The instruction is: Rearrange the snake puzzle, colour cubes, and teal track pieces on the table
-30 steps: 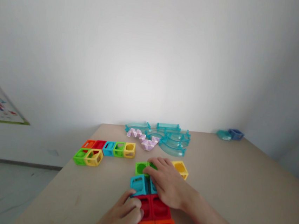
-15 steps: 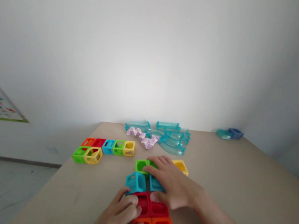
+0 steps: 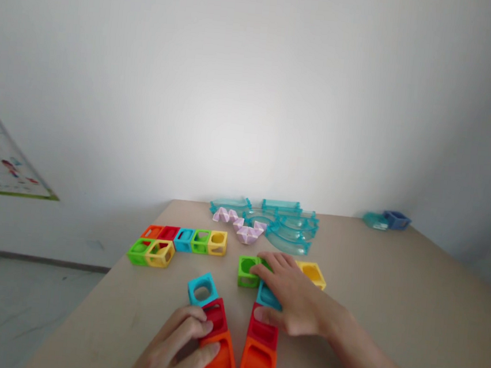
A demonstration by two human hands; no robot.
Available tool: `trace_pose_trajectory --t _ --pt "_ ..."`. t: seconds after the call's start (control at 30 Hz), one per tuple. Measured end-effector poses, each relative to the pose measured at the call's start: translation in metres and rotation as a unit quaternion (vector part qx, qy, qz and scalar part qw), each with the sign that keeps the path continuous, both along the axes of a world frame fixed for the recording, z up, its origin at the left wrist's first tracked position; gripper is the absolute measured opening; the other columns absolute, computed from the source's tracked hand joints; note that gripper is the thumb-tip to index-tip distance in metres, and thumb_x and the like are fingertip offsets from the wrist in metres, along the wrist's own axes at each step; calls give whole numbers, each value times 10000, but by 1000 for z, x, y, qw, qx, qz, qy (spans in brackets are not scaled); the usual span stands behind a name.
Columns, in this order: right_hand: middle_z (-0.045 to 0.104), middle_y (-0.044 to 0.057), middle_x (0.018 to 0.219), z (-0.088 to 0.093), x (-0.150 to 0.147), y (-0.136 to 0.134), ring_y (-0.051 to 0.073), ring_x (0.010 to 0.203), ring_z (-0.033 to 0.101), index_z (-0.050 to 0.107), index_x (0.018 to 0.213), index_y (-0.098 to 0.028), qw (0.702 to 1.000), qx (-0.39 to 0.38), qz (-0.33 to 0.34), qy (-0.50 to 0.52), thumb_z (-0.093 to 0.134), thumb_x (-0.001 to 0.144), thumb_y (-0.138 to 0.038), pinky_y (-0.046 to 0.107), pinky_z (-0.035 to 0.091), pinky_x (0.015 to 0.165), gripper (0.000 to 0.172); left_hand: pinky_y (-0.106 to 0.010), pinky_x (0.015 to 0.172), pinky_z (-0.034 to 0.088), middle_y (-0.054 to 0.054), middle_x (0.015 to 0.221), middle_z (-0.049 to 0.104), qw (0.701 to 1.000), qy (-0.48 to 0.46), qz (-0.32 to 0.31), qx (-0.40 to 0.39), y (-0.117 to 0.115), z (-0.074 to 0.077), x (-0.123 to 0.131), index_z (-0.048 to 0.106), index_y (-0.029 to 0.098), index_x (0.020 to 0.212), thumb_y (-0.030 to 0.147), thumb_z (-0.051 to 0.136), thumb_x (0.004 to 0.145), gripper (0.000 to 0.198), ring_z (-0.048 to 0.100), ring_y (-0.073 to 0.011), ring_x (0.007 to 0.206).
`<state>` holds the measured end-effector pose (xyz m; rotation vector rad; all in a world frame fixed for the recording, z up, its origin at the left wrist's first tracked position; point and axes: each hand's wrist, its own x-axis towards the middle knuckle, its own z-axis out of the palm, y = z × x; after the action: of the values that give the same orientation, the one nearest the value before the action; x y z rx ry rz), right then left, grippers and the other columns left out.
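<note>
Two strips of coloured cube blocks stand apart at the near middle of the table. My left hand (image 3: 182,345) grips the left strip, made of a blue cube (image 3: 203,289), a red cube (image 3: 215,319) and an orange cube (image 3: 218,362). My right hand (image 3: 290,289) lies over the other strip, its thumb on a red cube (image 3: 263,331), with a blue cube (image 3: 267,296) partly under the palm and an orange cube (image 3: 257,365) nearest me. Its fingertips rest by a green cube (image 3: 248,271) at the far end. A yellow cube (image 3: 311,274) shows beyond the right hand.
Another group of joined cubes (image 3: 184,240) sits at the left of the table (image 3: 391,290). Pale purple folded pieces (image 3: 248,233) and clear teal track pieces (image 3: 288,234) lie at the back. A dark blue block (image 3: 396,220) is at the back right, beside the wall.
The left strip has come apart from the right one and moved left with my left hand. A gap now shows between them. The right hand stays over its cubes; the view has shifted slightly.
</note>
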<state>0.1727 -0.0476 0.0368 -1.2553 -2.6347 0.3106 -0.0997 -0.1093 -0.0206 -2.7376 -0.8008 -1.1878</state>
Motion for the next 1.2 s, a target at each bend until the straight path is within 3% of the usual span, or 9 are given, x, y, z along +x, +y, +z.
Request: trace_pose_trajectory --t 0.23,0.63,0.77,0.9,1.0,1.2 --pt "506 125 1195 3 3 1 314 1140 437 535 1223 -214 1000 -5 -3 3 662 741 -412 498 294 1006 536 -326 861 547 -109 967 562 997 23 69 4 0 -5 -10 658 169 1008 -28 479 818 326 563 -206 1003" --pt "571 77 1083 8 9 3 262 1026 505 609 970 -223 1000 -17 2 -1 628 768 -287 459 318 969 213 -373 864 554 -112 1096 568 974 19 225 15 19 -13 -17 619 204 1119 102 497 858 305 587 -230 1035" --pt "572 75 1080 9 10 4 259 1022 509 611 969 -223 1000 -22 -5 -2 629 760 -277 454 317 966 217 -422 947 520 -139 1242 516 973 49 221 -31 24 -8 -15 549 192 1231 109 479 869 378 527 -258 1178" --pt "571 75 1104 11 10 4 265 1053 500 612 980 -227 1000 -24 -2 1 623 760 -278 457 309 975 226 -429 1056 440 -143 1475 345 973 111 194 -59 26 -4 -11 341 179 1429 100 439 886 557 349 -270 1365" --pt "571 79 1118 10 10 4 270 1067 493 611 988 -232 1000 -26 -3 5 620 761 -277 460 310 976 232 -435 1076 416 -130 1522 292 968 151 195 -53 32 -3 -11 268 179 1470 101 426 894 602 290 -274 1398" --pt "573 73 1126 9 11 3 267 1079 486 609 995 -236 999 -29 -4 16 619 765 -279 459 307 975 234 -519 987 449 -131 1429 436 958 158 237 17 60 11 -10 532 229 1308 207 529 876 433 460 -321 1230"
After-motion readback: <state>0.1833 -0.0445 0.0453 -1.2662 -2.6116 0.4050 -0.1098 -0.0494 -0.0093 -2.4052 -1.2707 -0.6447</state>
